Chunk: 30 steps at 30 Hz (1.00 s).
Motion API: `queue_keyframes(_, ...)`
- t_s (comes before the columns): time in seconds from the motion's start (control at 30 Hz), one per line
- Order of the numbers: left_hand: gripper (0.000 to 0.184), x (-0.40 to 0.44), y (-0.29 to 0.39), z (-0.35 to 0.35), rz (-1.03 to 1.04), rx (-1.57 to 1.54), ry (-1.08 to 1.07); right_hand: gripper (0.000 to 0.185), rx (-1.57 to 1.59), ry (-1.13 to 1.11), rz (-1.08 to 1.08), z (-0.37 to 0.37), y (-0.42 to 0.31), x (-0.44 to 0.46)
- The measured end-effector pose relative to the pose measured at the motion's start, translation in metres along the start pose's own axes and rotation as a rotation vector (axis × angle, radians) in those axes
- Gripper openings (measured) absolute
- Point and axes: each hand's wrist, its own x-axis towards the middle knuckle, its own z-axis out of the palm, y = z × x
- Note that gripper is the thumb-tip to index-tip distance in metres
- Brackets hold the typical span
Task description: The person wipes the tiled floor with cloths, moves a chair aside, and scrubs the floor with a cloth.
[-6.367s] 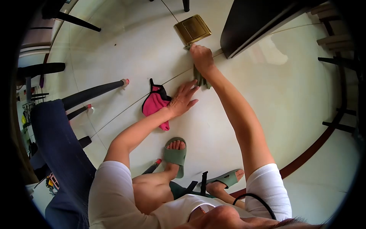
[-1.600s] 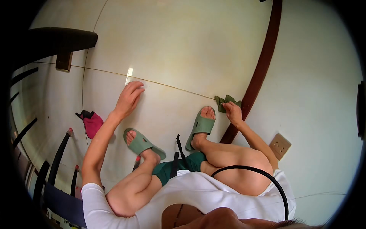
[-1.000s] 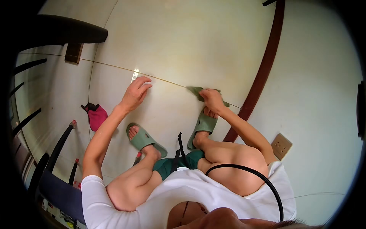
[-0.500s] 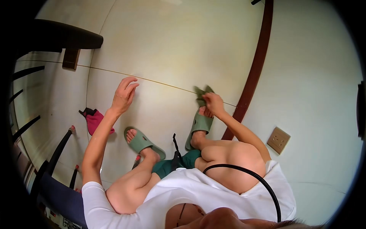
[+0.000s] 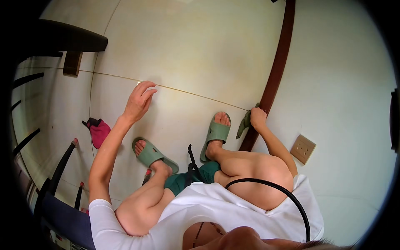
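Green cloth (image 5: 245, 124) in right fingers (image 5: 254, 112), shifted from toes (image 5: 222, 119) to skirting (image 5: 281, 58).

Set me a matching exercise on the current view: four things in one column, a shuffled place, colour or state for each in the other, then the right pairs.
Things
1. green cloth
2. pink-and-black item
3. wall socket
4. left hand

Descriptions
A. beige, with dark slots
B. slightly curled, holding nothing
C. in the right hand, beside the reddish-brown skirting board
D. lying on the floor

Pairs
1-C, 2-D, 3-A, 4-B
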Motion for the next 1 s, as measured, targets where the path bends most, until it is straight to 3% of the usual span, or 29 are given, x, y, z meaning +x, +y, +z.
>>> queue_keyframes(0.07, 0.021, -0.005, -0.002, -0.003, -0.009, 0.006, 0.026, 0.009, -0.059, -0.049, -0.052, -0.014, -0.004, 0.003)
queue_keyframes(0.17, 0.021, -0.018, -0.01, -0.001, -0.069, 0.0, 0.01, 0.009, 0.132, -0.107, 0.07, 0.002, 0.009, 0.021)
queue_keyframes(0.47, 0.025, -0.012, -0.02, 0.007, -0.051, -0.056, -0.029, 0.012, 0.452, -0.115, -0.012, -0.011, -0.013, 0.02)
queue_keyframes(0.6, 0.024, -0.007, -0.024, 0.009, -0.048, -0.054, -0.01, 0.015, 0.188, -0.139, 0.107, -0.003, 0.001, 0.016)
queue_keyframes(0.7, 0.021, -0.009, -0.027, 0.009, -0.069, -0.062, 0.02, 0.016, 0.227, -0.179, 0.144, 0.0, 0.004, 0.012)
queue_keyframes(0.73, 0.021, -0.012, -0.028, 0.01, -0.089, -0.073, 0.015, 0.014, 0.342, -0.087, 0.056, 0.0, -0.003, 0.009)
queue_keyframes(0.97, 0.02, -0.017, -0.034, 0.014, -0.093, -0.069, 0.003, 0.012, 0.417, -0.018, 0.058, -0.012, -0.02, 0.007)
queue_keyframes(1.0, 0.02, -0.015, -0.035, 0.014, -0.103, -0.069, 0.008, 0.011, 0.409, -0.002, -0.043, -0.012, -0.03, 0.007)
